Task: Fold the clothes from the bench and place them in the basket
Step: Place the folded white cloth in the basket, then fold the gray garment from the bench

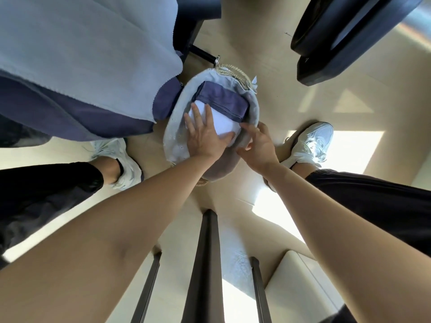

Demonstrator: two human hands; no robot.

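A woven basket [233, 71] with a pale cloth liner stands on the floor between my feet. Inside lie a folded purple garment [224, 101] and a folded white garment [225, 125] in front of it. My left hand [205, 134] presses flat on the white garment with its fingers spread and straight. My right hand [258, 143] hovers at the basket's right rim with loosely bent fingers and holds nothing. On the bench at the upper left lie a light blue garment [88, 50] and a purple one [70, 115] beneath it, both hanging over the edge.
A dark padded exercise machine [345, 31] stands at the upper right. A black bar [203, 52] of the bench reaches towards the basket. My white shoes [312, 141] flank the basket. Dark vertical rods [205, 264] rise in the foreground.
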